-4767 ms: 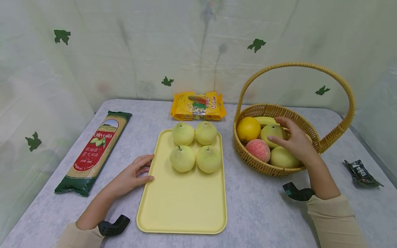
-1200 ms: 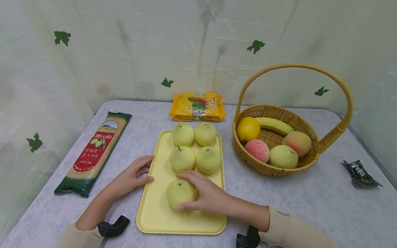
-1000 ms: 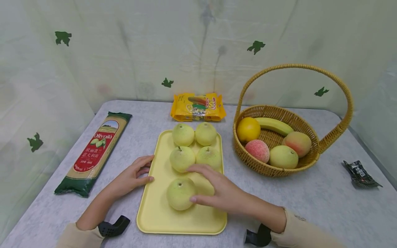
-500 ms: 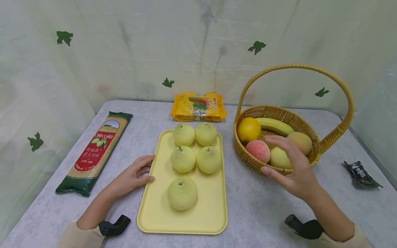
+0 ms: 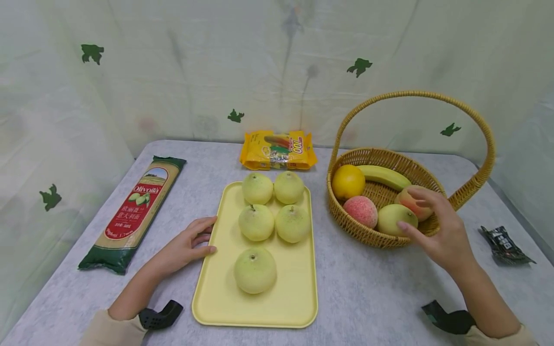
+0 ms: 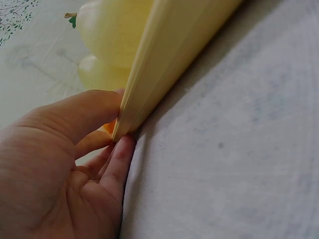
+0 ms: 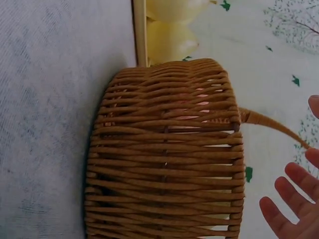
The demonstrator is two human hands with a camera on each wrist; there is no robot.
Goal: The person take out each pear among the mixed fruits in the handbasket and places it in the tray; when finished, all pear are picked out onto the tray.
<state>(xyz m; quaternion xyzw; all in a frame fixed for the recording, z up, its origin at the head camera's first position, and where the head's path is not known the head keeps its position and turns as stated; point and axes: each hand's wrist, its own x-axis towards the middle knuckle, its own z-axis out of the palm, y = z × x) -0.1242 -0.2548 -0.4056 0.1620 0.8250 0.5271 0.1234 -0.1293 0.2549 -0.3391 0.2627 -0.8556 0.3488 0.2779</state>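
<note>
My left hand [image 5: 187, 246] holds the left edge of a pale yellow tray [image 5: 281, 307]. In the left wrist view its thumb lies at the rim, with fingertips tucked under the side. Several round yellow-green fruits [image 5: 255, 270] with short stems sit on the tray, one apart in front. My right hand [image 5: 449, 236], fingers spread and holding nothing, hovers over the front right of a wicker basket [image 5: 361, 236]. A yellow-green fruit [image 5: 396, 219] and a partly hidden peach [image 5: 407, 197] are nearest it. A pink-red fruit [image 5: 360, 211], an orange [image 5: 348, 182] and a banana [image 5: 385, 177] lie there too.
The basket's tall arched handle [image 5: 411, 93] rises over it. A spaghetti packet [image 5: 134, 211] lies at the left, a yellow packet [image 5: 278, 150] behind the tray. At the right is a small black packet [image 5: 507, 245]. A pale curtain [image 5: 195, 72] hangs behind the table.
One yellow-green fruit went from the basket to the tray's front in my right hand, which let it go and returned to the basket. My left hand has stayed at the tray edge.
</note>
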